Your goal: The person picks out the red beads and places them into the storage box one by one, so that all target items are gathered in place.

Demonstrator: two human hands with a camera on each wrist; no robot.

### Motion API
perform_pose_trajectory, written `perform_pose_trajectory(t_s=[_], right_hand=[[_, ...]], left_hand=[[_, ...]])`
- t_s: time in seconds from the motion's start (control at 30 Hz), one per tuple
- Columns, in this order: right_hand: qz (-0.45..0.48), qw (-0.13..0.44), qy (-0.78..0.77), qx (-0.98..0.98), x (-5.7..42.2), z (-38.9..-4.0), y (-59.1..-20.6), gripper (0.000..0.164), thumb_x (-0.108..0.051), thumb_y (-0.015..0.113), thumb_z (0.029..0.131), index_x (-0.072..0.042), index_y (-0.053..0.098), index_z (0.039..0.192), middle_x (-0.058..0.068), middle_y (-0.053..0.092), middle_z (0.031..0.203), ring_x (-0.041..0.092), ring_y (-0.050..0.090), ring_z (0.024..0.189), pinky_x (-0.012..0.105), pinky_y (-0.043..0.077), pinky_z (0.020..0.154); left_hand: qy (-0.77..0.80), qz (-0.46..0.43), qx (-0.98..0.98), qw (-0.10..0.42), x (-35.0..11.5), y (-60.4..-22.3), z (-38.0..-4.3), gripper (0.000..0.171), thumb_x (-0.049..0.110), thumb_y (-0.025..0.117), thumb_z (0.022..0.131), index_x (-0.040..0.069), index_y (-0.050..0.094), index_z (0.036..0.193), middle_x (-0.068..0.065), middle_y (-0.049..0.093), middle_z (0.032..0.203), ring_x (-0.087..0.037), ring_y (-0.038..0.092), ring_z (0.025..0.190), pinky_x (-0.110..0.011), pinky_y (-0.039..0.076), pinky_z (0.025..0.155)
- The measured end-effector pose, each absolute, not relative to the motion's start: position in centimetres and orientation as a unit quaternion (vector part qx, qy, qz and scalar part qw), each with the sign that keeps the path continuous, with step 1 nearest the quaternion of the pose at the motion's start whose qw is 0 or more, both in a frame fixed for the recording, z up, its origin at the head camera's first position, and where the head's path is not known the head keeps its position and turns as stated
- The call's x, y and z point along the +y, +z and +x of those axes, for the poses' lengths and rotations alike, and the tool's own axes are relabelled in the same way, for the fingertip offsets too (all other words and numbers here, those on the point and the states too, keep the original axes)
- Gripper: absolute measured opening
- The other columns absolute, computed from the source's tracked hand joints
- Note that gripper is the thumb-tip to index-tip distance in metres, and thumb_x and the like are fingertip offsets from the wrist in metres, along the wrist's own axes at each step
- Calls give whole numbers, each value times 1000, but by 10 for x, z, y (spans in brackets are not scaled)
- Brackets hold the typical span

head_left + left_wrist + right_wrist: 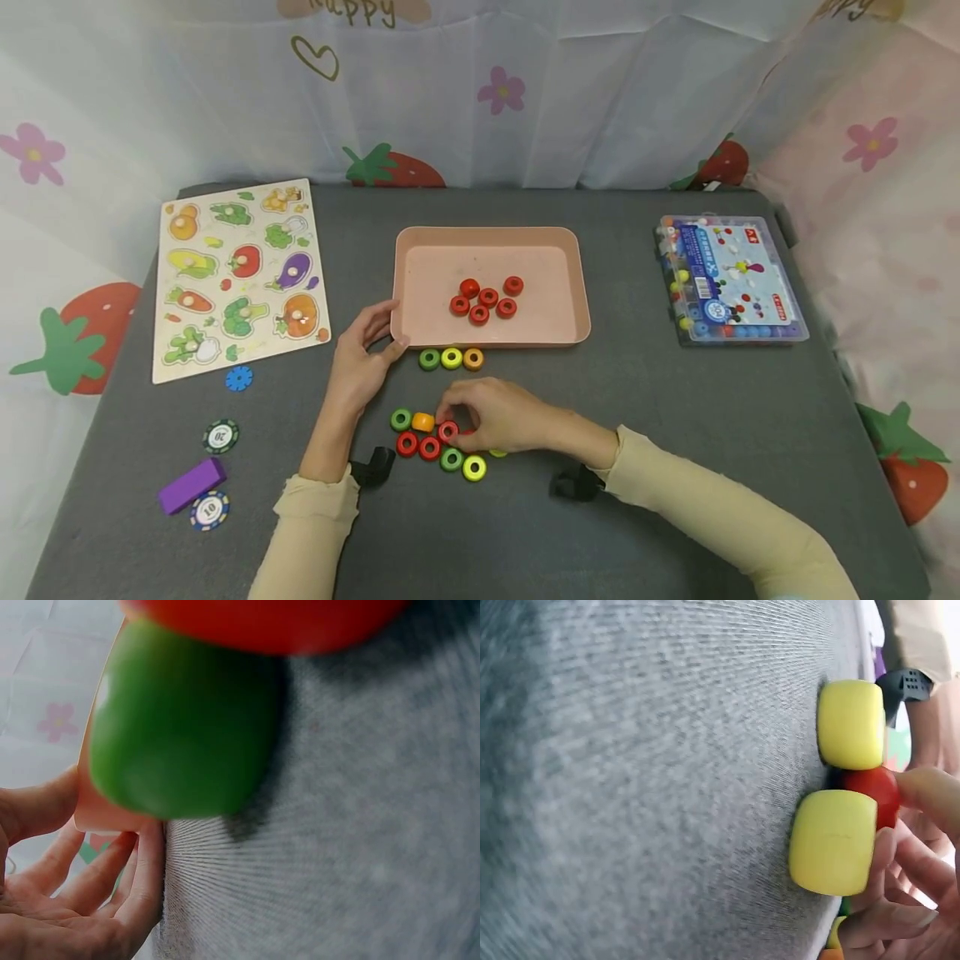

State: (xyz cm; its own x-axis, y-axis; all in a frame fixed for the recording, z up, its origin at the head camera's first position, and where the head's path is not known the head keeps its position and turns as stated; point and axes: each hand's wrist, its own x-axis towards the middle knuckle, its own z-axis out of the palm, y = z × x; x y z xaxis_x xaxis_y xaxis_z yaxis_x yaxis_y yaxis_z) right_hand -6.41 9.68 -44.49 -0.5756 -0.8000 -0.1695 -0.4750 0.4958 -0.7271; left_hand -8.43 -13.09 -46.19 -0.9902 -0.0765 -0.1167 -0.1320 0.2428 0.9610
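Plainly, left hand [360,360] grips a smooth, round-cornered tray [551,283]; right hand [504,412] pinches a glossy red ring [442,432].

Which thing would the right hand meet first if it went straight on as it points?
Probably the orange bead just left of the right hand, though depth is unclear and a red bead lies close.

A board of vegetable pictures [242,282] lay at the left of the dark grey surface [712,400], a blue disc [239,378] just beside its lower edge. Nearer were a green-rimmed chip [221,436], a purple block [192,486] and a blue-rimmed chip [209,510]. A clear-sided box [735,281] lay right; strawberry-printed cloth [600,100] hung behind.
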Motion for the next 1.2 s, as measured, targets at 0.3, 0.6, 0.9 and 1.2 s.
perform_pose_trajectory(t_s=[0.3, 0.6, 0.9, 1.2], right_hand=[[-373, 208, -394, 813, 101, -79, -443, 19, -23, 77, 87, -21, 72, 105, -12, 66, 95, 6, 54, 56, 23, 47, 56], [-262, 115, -507, 813, 121, -122, -423, 22, -15, 79, 86, -16, 72, 107, -4, 68, 96, 17, 51, 51, 26, 44, 52], [-216, 76, -432, 873, 133, -157, -437, 22, -16, 79, 86, -10, 74, 106, 1, 72, 101, 21, 64, 84, 28, 49, 69], [-245, 88, -440, 860, 135, -158, -443, 22, -14, 81, 84, -12, 74, 104, 3, 70, 95, 19, 58, 67, 30, 47, 62]], left_hand=[[608, -70, 790, 28, -133, -462, -85, 52, 3, 69, 92, 13, 56, 141, -13, 58, 141, -28, 55, 130, -47, 39, 110], [608, -70, 790, 33, -133, -461, -85, 53, 4, 69, 92, 13, 55, 142, -13, 58, 142, -28, 54, 131, -48, 38, 110], [606, -71, 791, 31, -132, -461, -85, 52, 4, 70, 92, 13, 55, 142, -12, 58, 141, -28, 54, 131, -49, 39, 110], [606, -69, 792, 32, -132, -462, -86, 53, 5, 70, 92, 14, 55, 142, -12, 58, 142, -28, 54, 132, -49, 38, 111]])
